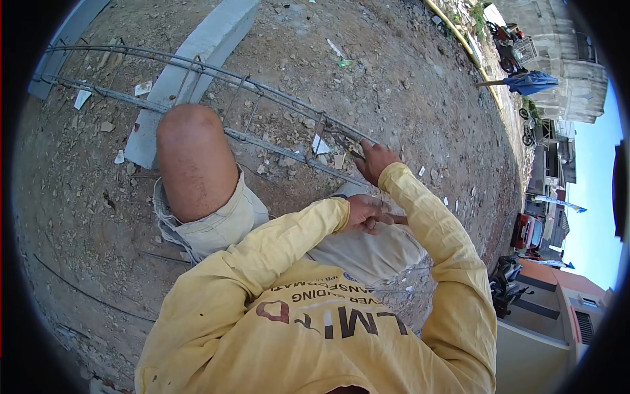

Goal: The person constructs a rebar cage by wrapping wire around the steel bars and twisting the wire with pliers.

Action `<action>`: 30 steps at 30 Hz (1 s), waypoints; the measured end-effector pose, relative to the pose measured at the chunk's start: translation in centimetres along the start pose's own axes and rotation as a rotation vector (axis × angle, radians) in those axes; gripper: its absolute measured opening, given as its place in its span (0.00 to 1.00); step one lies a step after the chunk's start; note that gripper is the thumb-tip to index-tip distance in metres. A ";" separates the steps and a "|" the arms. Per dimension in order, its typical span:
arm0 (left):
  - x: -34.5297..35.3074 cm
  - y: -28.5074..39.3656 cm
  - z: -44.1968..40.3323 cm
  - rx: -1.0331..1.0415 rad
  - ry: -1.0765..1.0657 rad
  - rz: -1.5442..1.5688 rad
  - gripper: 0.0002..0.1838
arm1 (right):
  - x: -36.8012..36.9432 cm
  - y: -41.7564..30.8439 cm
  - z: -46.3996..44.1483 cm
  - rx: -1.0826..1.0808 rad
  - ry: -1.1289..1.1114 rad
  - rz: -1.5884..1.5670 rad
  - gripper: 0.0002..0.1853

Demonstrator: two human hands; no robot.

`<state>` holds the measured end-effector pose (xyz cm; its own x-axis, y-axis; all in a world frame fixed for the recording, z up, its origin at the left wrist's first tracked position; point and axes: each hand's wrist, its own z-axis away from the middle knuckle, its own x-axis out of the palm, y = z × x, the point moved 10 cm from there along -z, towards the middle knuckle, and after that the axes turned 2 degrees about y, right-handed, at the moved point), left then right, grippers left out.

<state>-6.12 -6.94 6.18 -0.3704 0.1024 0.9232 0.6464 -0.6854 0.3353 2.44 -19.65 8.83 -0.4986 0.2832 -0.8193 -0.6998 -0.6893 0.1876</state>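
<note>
A long rebar frame [275,98], two main bars with cross ties, runs from the upper left to my right hand [377,161]. That hand is closed around the handles of a pincer-like tool [354,152], its head among the ties near the frame's right end. My left hand [366,214] is just below, over my pale shorts, with its fingers curled; what they hold, if anything, is too small to tell. My bare knee [195,157] is beside the lower bar.
Under the frame lies a grey concrete beam [216,36], with another grey piece [75,29] at the upper left. Stones and tile shards litter the dirt. A blue umbrella [531,83], a red car [526,231] and motorbikes [506,282] stand at the right.
</note>
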 end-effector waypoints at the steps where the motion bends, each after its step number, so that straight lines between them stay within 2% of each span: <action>1: 0.0 0.1 0.1 0.006 0.003 -0.004 0.18 | 0.3 0.0 -0.1 0.004 -0.025 -0.032 0.30; 4: 0.2 0.4 0.4 0.013 0.007 -0.015 0.18 | 0.4 -0.3 -0.3 0.023 -0.037 -0.073 0.27; 10: 0.3 1.0 1.0 0.015 0.044 -0.127 0.17 | -0.6 -2.3 1.6 0.247 0.021 -0.026 0.28; 14: 0.4 1.1 1.8 -0.029 0.054 -0.159 0.19 | 0.3 -1.9 1.3 0.239 -0.010 -0.108 0.30; 17: 0.7 1.4 1.8 -0.045 0.051 -0.189 0.21 | 5.6 -0.9 -2.3 -0.064 -0.083 -0.032 0.31; 20: 0.5 1.5 1.9 -0.063 0.050 -0.194 0.21 | 5.2 -0.2 1.4 0.447 -0.387 -0.803 0.31; 21: 0.4 1.4 1.9 -0.075 0.047 -0.191 0.22 | 6.9 -0.1 1.5 0.488 -0.408 -1.075 0.31; 24: 0.4 1.3 2.0 -0.101 0.095 -0.204 0.22 | 10.2 -0.1 1.1 0.526 -0.480 -1.495 0.30; 27: 0.6 1.1 2.0 -0.111 0.073 -0.166 0.21 | 9.6 1.5 1.0 0.542 -0.469 -1.252 0.27; 30: 0.9 1.1 2.5 -0.163 0.088 -0.180 0.21 | 7.1 -0.2 -1.7 0.015 -0.324 -0.370 0.18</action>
<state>-4.09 -5.81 7.89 -0.5312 0.1753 0.8289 0.4514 -0.7694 0.4520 -0.12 -18.67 2.01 -0.3471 0.7019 -0.6220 -0.8661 -0.4943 -0.0745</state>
